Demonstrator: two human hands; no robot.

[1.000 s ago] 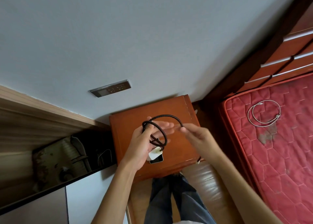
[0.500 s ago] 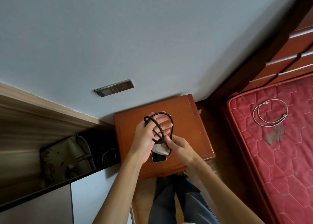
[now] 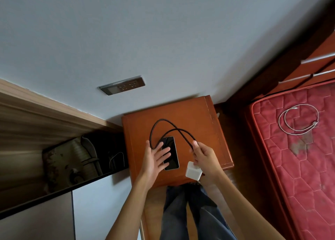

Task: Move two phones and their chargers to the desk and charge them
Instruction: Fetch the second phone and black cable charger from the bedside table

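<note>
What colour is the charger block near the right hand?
White. The charger block sits at the right hand, which grips its dark cable. Head view shows it best.

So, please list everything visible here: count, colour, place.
nightstand: 1, red-brown wood, against the wall
phone: 1, black, flat on the nightstand
black cable: 1, black, looped over the nightstand
charger plug: 1, white, over the nightstand's near edge
mattress: 1, red, far right
white cable: 1, white, coiled on the mattress
wall socket: 1, grey, wall above the nightstand
legs: 2, blue jeans, bottom centre
left hand: 1, fingers straight, resting on the phone
right hand: 1, pinches the black cable, charger plug at its palm
</note>
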